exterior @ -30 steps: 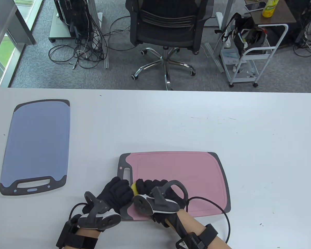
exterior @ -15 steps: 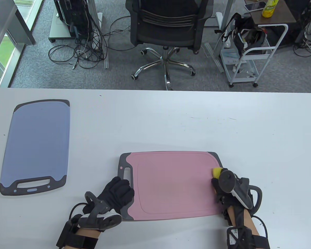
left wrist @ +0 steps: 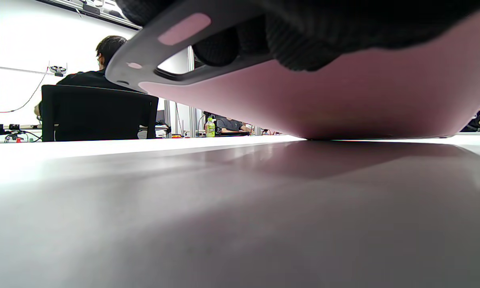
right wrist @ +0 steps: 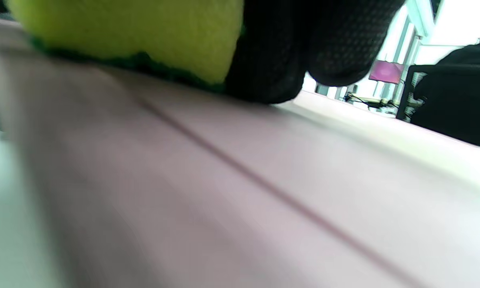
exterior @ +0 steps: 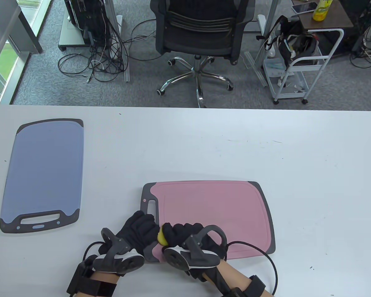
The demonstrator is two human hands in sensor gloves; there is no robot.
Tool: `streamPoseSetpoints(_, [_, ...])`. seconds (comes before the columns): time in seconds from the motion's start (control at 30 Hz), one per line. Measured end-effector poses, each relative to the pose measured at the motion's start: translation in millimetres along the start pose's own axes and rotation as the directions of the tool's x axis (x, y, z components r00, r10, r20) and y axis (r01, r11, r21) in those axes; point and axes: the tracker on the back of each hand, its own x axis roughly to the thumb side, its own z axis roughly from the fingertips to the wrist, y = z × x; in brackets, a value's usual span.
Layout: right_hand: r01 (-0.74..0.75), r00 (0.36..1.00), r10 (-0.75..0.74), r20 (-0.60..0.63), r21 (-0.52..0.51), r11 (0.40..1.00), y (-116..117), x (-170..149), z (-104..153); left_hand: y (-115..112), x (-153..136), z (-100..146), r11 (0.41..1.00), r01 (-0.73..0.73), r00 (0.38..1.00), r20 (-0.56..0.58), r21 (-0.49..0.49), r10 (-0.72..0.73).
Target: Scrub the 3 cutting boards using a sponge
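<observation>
A pink cutting board with grey ends lies near the table's front edge. My left hand grips its handle end; in the left wrist view my fingers curl under the pink board, whose end is tipped off the table. My right hand holds a yellow sponge on the board's near left corner. Up close, the sponge sits green side down on the pink surface. A blue cutting board lies at the far left. No third board is in view.
The white table stretches out to the right of the pink board. A glove cable loops over the board's near right corner. An office chair and a white cart stand on the floor beyond the table.
My right hand swept the sponge from the board's left end to its right edge, then back to the near left corner. My left hand has stayed on the handle end.
</observation>
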Motion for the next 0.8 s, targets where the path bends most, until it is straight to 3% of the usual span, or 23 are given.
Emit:
streamPoseSetpoints(0.1, [0.023,0.977,-0.013,-0.212,0.045,0.999,10,-58,24,0,-1,0,1.0,-0.004,1.0,-0.003,-0.005,0.004])
streamPoseSetpoints(0.17, [0.046,0.927,-0.023,-0.374,0.052,0.998,21,-103,49,0,0,0,1.0,0.002,1.0,-0.002,-0.007,-0.002])
streamPoseSetpoints(0.27, [0.068,0.779,-0.008,-0.627,0.072,0.995,36,-170,94,0,1,0,1.0,0.011,1.0,-0.001,-0.007,-0.011])
streamPoseSetpoints(0.33, [0.069,0.695,0.043,-0.718,0.127,0.99,42,-196,115,0,1,0,1.0,0.014,1.0,-0.002,-0.007,-0.014])
streamPoseSetpoints(0.4, [0.125,0.684,-0.011,-0.73,0.102,0.987,43,-203,121,0,1,0,1.0,0.015,1.0,-0.002,-0.007,-0.015])
streamPoseSetpoints(0.43, [0.132,0.694,-0.044,-0.719,0.067,0.989,41,-197,115,0,1,0,1.0,0.015,1.0,-0.003,-0.008,-0.015])
streamPoseSetpoints(0.5, [0.082,0.761,0.005,-0.648,0.104,0.991,37,-182,100,0,1,0,1.0,0.01,1.0,-0.004,-0.008,-0.01])
streamPoseSetpoints(0.6, [0.089,0.91,-0.06,-0.411,0.052,0.995,23,-115,50,-1,1,0,1.0,0.004,1.0,-0.004,-0.009,-0.004])
streamPoseSetpoints(0.67, [0.083,0.958,-0.069,-0.278,0.04,0.996,15,-73,28,-1,1,0,1.0,0.004,1.0,-0.004,-0.01,-0.004])
streamPoseSetpoints(0.73, [0.012,0.998,-0.011,-0.057,0.032,0.999,4,-9,1,-1,0,0,1.0,-0.001,1.0,-0.003,-0.011,0.001])
streamPoseSetpoints(0.8, [-0.003,0.999,0.002,0.045,0.007,1.0,-1,20,-10,-1,0,0,1.0,-0.001,1.0,-0.003,-0.011,0.001])
